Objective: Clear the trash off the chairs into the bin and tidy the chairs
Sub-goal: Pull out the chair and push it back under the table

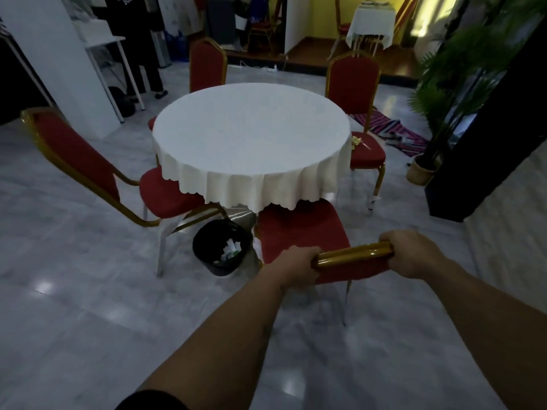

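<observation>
A red chair with a gold frame [299, 232] stands right in front of me, its seat partly under the round table [251, 128]. My left hand [299, 266] and my right hand [413, 253] both grip the gold top rail of its back. A black bin [220, 248] sits on the floor left of this chair, with white paper scraps inside. Yellowish trash [356, 142] lies on the seat of the red chair [365, 149] at the table's right. The left chair [165, 192] has a bare seat. A far chair [207, 65] is pushed in behind the table.
A potted palm in a basket [421, 171] stands at the right beside a dark pillar. A striped cloth [393, 128] lies on the floor behind the right chair. A person [139, 39] stands at the back left by a white desk. The floor is grey marble tile.
</observation>
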Available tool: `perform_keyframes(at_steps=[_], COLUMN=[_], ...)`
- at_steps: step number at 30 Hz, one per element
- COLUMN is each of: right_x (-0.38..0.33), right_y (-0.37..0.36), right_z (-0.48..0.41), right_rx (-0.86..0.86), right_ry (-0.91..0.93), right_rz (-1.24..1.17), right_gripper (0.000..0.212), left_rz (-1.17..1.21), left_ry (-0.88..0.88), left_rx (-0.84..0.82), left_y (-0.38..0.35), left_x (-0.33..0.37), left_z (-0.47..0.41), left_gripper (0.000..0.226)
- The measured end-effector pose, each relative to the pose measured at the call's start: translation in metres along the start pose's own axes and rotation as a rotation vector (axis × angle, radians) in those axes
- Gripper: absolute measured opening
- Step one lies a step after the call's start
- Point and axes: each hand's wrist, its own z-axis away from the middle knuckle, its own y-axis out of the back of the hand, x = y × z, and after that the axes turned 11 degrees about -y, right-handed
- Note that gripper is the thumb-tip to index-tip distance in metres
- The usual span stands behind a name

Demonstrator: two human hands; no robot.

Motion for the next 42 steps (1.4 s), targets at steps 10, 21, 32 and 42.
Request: perform_keyframes(at_steps=[10,21,32,42], right_x=[0.004,0.001,0.005,0.006], right_y=[0.024,0.044,0.058,0.056], right_z=[-0.068,-0.112,-0.155,-0.172], right_rx=[0.021,0.041,0.056,0.086], right_ry=[0.056,0.095,0.094,0.028], right_rz=[0.011,0.009,-0.023,-0.046], right_gripper=[0.018,0.019,0.019,0.019], left_rz=[0.001,0.001,0.058,0.07], left_ry=[0.12,0.176,0.181,0.175], left_rx=[0.125,0.187,0.223,0.262], left_y=[0.002,0.015,0.02,0.016], left_x=[0.007,0.005,0.003,0.002], left_z=[-0.056,-0.1,-0.141,-0.157], left_gripper=[0.037,0.036,0.035,0.029])
